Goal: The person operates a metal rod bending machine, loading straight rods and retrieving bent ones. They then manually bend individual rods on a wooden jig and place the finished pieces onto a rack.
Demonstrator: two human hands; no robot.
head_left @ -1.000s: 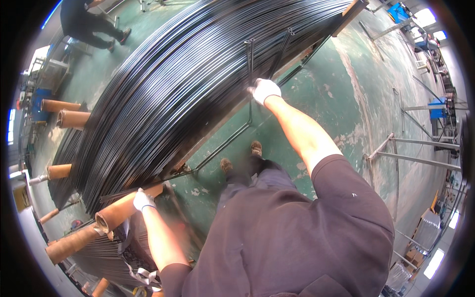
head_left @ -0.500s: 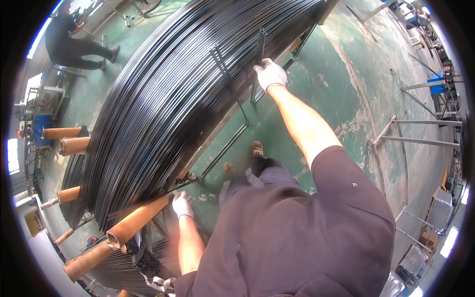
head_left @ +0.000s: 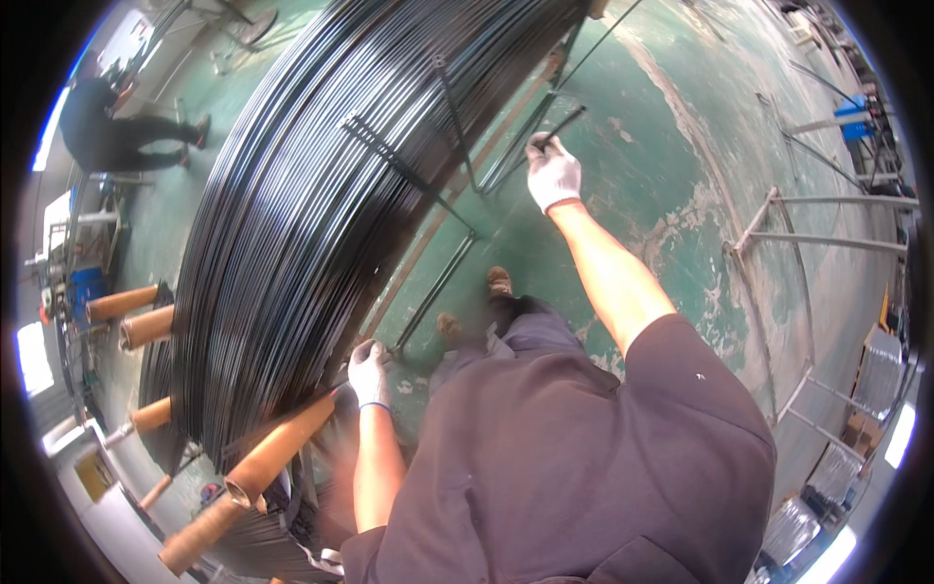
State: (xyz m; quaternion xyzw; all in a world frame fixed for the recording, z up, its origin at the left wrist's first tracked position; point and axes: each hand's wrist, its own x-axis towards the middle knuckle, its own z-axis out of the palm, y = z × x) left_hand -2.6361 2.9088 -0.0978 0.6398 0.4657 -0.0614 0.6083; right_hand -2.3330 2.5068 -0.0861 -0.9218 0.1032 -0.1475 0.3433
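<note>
A large bundle of long, thin black rods (head_left: 292,204) slants across the left and middle, bending in the fisheye picture. To its right, beyond its near edge, my right hand (head_left: 555,177) in a pale glove is closed around a thin dark rod (head_left: 569,121). That rod's end sticks out past my fingers; its other part is hard to trace. My left hand (head_left: 369,375), gloved too, is by the bundle's near lower end, fingers curled together. What it grips, if anything, cannot be made out. Dark upright posts (head_left: 394,165) of a metal rack stand against the bundle.
Brown cardboard tubes (head_left: 277,448) jut out at the lower left, near my left hand. Base bars (head_left: 438,287) of the rack lie along the green floor (head_left: 662,146). Grey metal frames (head_left: 827,219) stand at the right. Another person (head_left: 117,127) bends over at the far left.
My right hand has come away from an upright post, moved right and nearer, and now holds a thin rod. My left hand has risen slightly toward the bundle's edge. The whole view has shifted.
</note>
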